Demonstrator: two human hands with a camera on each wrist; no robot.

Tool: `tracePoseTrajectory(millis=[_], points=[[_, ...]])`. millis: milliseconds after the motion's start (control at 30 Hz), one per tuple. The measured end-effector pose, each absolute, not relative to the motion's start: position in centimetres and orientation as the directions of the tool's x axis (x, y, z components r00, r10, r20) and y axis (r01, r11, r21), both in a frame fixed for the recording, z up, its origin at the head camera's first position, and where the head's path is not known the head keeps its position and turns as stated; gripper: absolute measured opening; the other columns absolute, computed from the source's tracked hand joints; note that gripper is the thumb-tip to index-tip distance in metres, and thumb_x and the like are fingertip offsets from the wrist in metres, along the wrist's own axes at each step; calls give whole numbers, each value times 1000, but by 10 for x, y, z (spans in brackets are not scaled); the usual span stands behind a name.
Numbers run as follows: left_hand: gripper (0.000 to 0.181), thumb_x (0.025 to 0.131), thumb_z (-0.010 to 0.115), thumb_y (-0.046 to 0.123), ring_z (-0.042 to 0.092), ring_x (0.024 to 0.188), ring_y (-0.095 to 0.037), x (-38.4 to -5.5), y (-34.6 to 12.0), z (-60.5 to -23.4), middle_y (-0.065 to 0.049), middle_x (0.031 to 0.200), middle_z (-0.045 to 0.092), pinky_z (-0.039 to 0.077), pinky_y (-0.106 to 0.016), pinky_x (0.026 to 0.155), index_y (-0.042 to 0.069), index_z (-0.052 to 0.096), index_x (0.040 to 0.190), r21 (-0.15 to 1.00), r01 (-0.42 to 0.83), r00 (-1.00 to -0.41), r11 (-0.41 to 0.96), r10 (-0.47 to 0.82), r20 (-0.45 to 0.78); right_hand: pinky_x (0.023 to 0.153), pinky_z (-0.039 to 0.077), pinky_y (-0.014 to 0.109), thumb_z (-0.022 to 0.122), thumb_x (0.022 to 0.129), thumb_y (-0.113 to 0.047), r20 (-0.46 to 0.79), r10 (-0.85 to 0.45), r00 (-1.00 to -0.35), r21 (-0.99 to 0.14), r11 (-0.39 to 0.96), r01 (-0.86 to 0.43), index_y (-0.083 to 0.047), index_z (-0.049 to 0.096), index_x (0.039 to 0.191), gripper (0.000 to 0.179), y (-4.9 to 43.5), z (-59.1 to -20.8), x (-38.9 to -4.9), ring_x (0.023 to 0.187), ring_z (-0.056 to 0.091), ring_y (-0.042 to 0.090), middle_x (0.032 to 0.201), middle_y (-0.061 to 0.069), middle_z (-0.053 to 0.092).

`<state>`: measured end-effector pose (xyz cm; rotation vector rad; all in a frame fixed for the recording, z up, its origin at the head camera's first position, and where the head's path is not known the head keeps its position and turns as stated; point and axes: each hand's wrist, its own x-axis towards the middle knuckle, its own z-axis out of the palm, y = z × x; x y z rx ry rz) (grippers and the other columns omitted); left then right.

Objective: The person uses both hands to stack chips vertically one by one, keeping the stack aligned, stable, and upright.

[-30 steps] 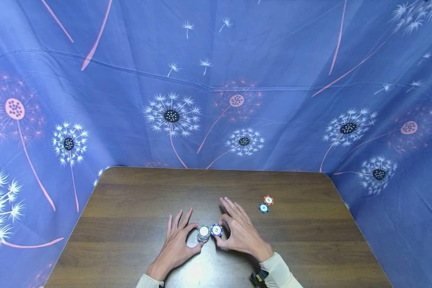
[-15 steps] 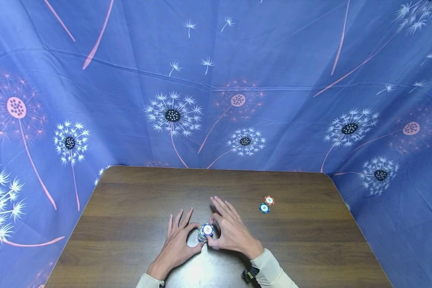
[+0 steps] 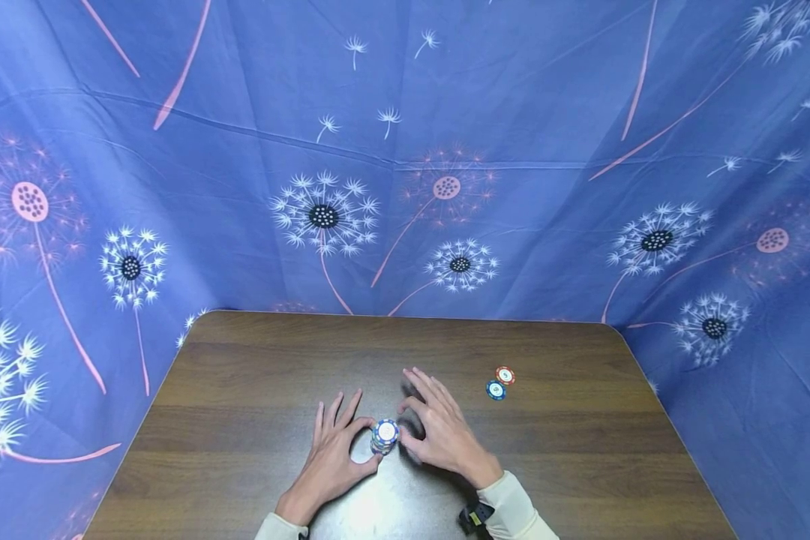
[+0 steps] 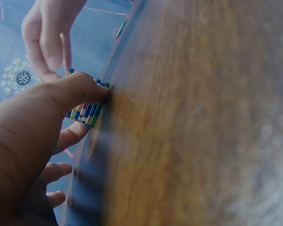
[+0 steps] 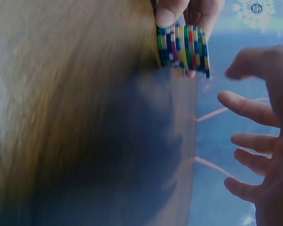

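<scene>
A stack of poker chips (image 3: pixel 385 433) in several colours stands on the table in front of me, a blue-and-white chip on top. My left hand (image 3: pixel 337 450) pinches the stack low down between thumb and forefinger, its other fingers spread out. In the right wrist view the chip stack (image 5: pixel 184 47) shows its striped edges, and the top chip juts slightly past the others. Just right of the stack, my right hand (image 3: pixel 442 431) holds nothing; its thumb and forefinger are parted, apart from the chips. The left wrist view shows part of the stack (image 4: pixel 87 113) behind the left thumb.
A red chip (image 3: pixel 505 375) and a blue chip (image 3: pixel 496 390) lie flat together on the wooden table (image 3: pixel 277 360), farther back and to the right. A blue dandelion-print cloth (image 3: pixel 405 225) hangs behind and beside the table.
My right hand brought a blue-and-white chip leftward onto the stack, let it go, and drew back slightly right with its thumb and forefinger parted. My left hand has stayed at the stack.
</scene>
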<state>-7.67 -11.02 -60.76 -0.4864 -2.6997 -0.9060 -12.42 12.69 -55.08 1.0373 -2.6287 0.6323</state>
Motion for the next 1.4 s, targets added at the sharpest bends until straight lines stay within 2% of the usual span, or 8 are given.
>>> tracePoseTrajectory(millis=[100,267,900,1133,1400], points=[[42,73,91,36,34,153,-53,-76,-110,-607,-18,165,47,14,-76,122,25,74,110,536,388,-913,750,232,335,121,36,67,80,84,-22,350,-589,-728,-315,658,-684,-14,75,101,19,132,-552,-124,151,43,46,160,23,50],[42,73,91,36,34,154,-52,-76,-110,-606,-17,166,47,13,-76,122,26,74,110,546,382,-916,746,231,327,120,37,67,80,84,-22,305,-620,-723,-304,656,-691,-16,75,100,17,132,-556,-122,151,43,45,159,23,51],[42,73,90,36,34,154,-52,-78,-109,-604,-17,166,47,13,-76,122,24,74,110,550,378,-919,745,231,318,119,39,66,81,86,-24,292,-629,-721,-310,651,-693,-16,75,102,19,126,-557,-119,150,45,43,157,21,54],[43,72,91,35,35,153,-53,-76,-109,-606,-18,165,48,14,-77,122,23,74,110,540,387,-913,748,227,339,115,43,68,83,83,-20,369,-543,-754,-362,663,-655,-15,74,100,20,142,-561,-115,144,51,46,152,22,59],[44,70,91,34,36,152,-53,-76,-109,-607,-18,164,49,14,-77,122,24,74,109,542,395,-906,742,216,364,109,46,69,85,81,-14,402,-383,-831,-363,767,-529,-15,74,99,21,197,-575,-110,139,55,49,148,20,62]])
